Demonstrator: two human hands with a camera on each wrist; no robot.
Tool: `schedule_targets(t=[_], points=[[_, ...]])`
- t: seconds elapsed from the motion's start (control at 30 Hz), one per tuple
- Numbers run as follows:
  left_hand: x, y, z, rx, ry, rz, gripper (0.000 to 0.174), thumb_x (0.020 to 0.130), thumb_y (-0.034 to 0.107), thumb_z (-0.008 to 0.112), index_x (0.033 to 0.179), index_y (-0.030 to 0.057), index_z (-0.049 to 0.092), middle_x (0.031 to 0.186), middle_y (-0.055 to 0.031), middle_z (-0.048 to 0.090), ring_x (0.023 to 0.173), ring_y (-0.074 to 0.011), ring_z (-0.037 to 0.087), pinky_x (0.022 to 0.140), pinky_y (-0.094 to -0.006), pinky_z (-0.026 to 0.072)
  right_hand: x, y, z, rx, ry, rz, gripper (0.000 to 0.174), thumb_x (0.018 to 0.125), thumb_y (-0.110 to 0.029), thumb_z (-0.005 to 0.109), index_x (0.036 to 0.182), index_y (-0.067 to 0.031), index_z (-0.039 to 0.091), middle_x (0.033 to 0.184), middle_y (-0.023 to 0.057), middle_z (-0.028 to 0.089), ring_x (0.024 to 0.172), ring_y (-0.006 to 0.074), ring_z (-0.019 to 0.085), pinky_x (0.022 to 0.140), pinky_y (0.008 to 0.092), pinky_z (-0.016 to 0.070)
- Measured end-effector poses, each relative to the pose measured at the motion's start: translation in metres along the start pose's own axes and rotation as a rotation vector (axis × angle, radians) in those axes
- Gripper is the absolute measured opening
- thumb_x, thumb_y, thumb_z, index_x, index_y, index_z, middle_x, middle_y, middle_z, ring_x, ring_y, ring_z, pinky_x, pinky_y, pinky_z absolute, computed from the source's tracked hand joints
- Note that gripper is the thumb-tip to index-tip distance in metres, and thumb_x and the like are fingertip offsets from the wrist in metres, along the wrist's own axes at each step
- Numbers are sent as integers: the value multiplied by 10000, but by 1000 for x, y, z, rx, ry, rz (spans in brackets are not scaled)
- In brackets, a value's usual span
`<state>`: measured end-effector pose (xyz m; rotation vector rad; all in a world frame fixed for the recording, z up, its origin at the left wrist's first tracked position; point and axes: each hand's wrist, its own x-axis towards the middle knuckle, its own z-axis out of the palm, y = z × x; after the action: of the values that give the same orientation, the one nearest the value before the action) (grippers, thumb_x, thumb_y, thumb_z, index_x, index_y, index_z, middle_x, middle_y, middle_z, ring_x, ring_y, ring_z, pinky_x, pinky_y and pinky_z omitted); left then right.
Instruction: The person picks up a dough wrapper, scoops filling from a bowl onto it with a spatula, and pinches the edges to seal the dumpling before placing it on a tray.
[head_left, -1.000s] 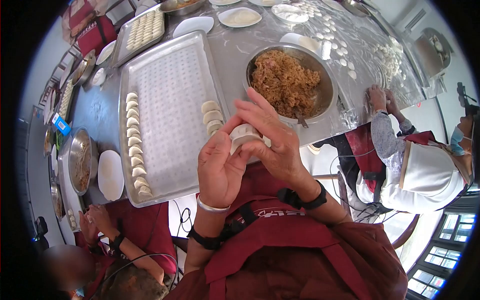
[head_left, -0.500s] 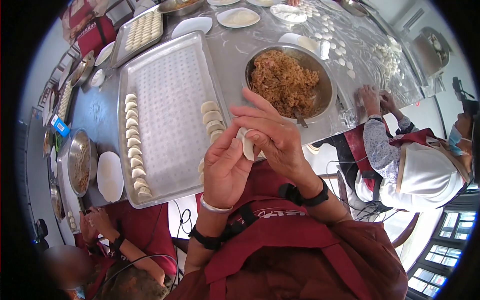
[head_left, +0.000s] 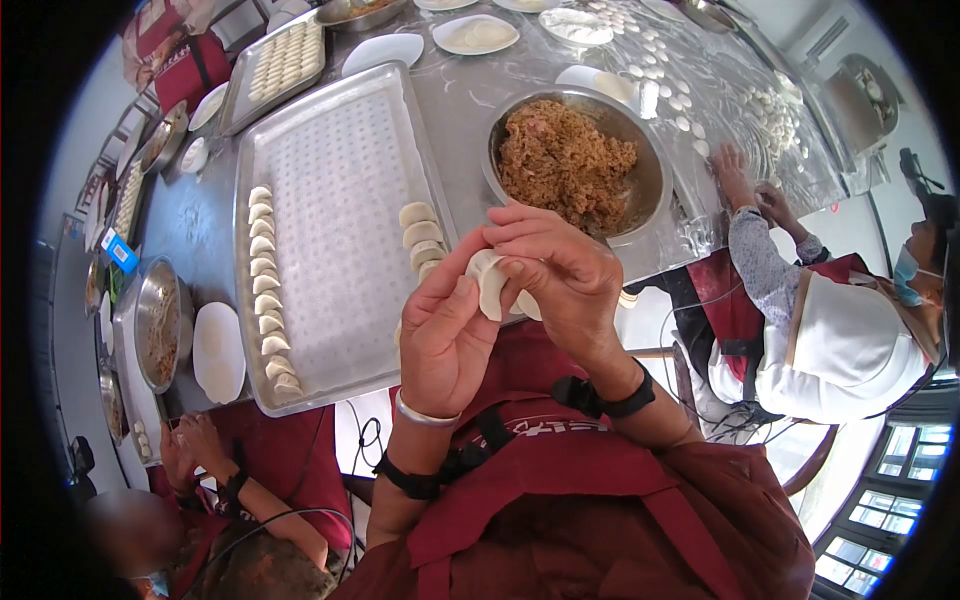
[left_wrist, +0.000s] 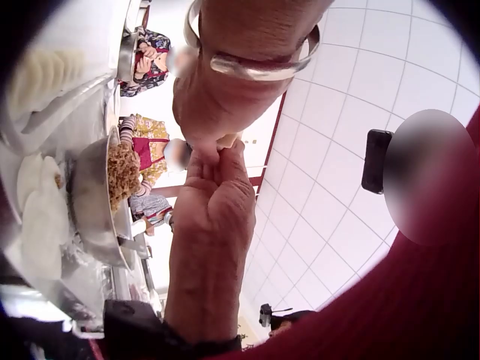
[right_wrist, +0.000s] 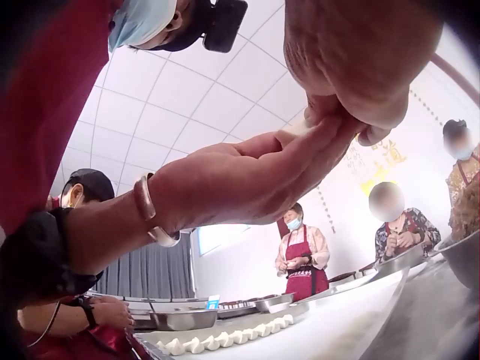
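Observation:
A pale folded dumpling (head_left: 489, 284) is pinched between both hands over the near edge of the large metal tray (head_left: 330, 230). My left hand (head_left: 446, 335) holds it from the left, thumb along its near side. From the right, my right hand (head_left: 568, 272) presses the dumpling's edge between thumb and bent fingers. In the left wrist view the hands meet fingertip to fingertip, mostly hiding the dough. Only a sliver of dumpling (right_wrist: 298, 129) shows in the right wrist view. Finished dumplings (head_left: 268, 283) line the tray's left side, and several more (head_left: 422, 236) lie along its right.
Right of the tray stands a steel bowl (head_left: 655, 205) of brown filling (head_left: 565, 160). Small dough pieces (head_left: 680, 100) lie on the floured table farther off. Another person's hands (head_left: 738, 180) work at the right. A second person (head_left: 255, 480) sits close on the left.
The dumpling has turned from lying broad across the fingers to standing narrow and folded between the thumbs. My right hand's outstretched fingers have bent and drawn in.

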<state>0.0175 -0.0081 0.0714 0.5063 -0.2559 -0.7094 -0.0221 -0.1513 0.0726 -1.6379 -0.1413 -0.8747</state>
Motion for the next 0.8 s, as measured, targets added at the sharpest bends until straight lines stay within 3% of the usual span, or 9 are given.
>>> schedule_targets(t=[0.23,0.37,0.53,0.67,0.73,0.8], points=[[0,3,0,66,27,-24,434,1023,81,446,1427,-70,390,1425,-187,482,1299,-263,516,1106,-419,438,3,-2,-7,11,-61,52,190,799,-27,752,984,-16,713,1034,100,728,1134,312,641,981,416,495],[-1,10,7,23,-4,-70,447,1041,155,444,1409,-95,405,1337,-162,550,1239,-233,552,1073,-387,447,3,-11,-3,49,-89,119,173,800,-42,752,967,-11,719,1032,92,730,1156,326,630,1005,426,475],[-1,10,3,98,-74,-97,519,1059,295,392,1404,-92,405,1376,-180,514,1265,-248,527,1068,-415,447,5,-3,-11,-3,-205,14,104,806,-36,743,907,-12,730,1034,103,732,1184,326,612,1018,441,464],[-2,12,1,71,-50,-106,515,1061,308,390,1376,-97,431,1354,-167,529,1239,-241,541,1058,-410,450,8,-5,-15,-13,-278,22,91,817,-35,735,906,-15,731,1019,108,733,1208,324,597,1021,458,462],[-4,15,9,15,23,-102,487,1062,276,400,1347,-117,446,1316,-170,550,1195,-237,569,1046,-399,463,7,-15,-9,151,-221,187,90,822,-45,733,909,-22,733,1009,110,735,1217,327,593,1036,470,446],[-5,15,1,4,-6,-133,486,1066,281,387,1343,-115,446,1321,-176,546,1198,-241,569,1044,-406,465,7,-18,-8,202,-228,226,95,822,-58,733,913,-31,735,999,110,737,1229,331,585,1050,482,430]])
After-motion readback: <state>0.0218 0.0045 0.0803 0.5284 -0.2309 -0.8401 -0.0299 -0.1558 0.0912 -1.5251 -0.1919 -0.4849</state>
